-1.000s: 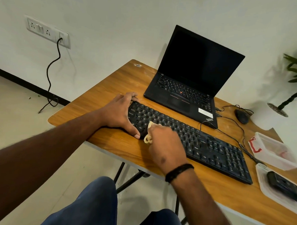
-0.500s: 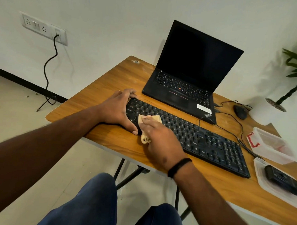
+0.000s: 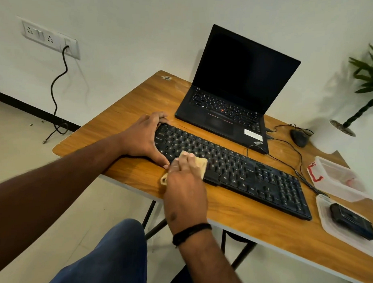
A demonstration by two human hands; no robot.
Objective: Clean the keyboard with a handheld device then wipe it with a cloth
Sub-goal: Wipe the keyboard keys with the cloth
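Note:
A long black keyboard (image 3: 254,175) lies slantwise on the wooden table (image 3: 123,118). My left hand (image 3: 145,137) grips the keyboard's left end, fingers over the far edge and thumb at the near edge. My right hand (image 3: 185,183) presses a small beige cloth (image 3: 199,163) onto the keys near the lower left part of the keyboard, its fingers lying fairly straight over the cloth. A fold of the cloth sticks out beneath the hand. A black handheld device (image 3: 352,221) lies on a clear lid at the right.
An open black laptop (image 3: 235,96) stands behind the keyboard. A black mouse (image 3: 298,138) and its cables lie to the right. A clear plastic box (image 3: 336,180) sits near the right edge. A potted plant (image 3: 365,88) stands at far right. My knees are below the table's front edge.
My right hand has slid the cloth over the left keys, away and then back toward the near edge and rightward. My left hand has kept its hold on the keyboard's end.

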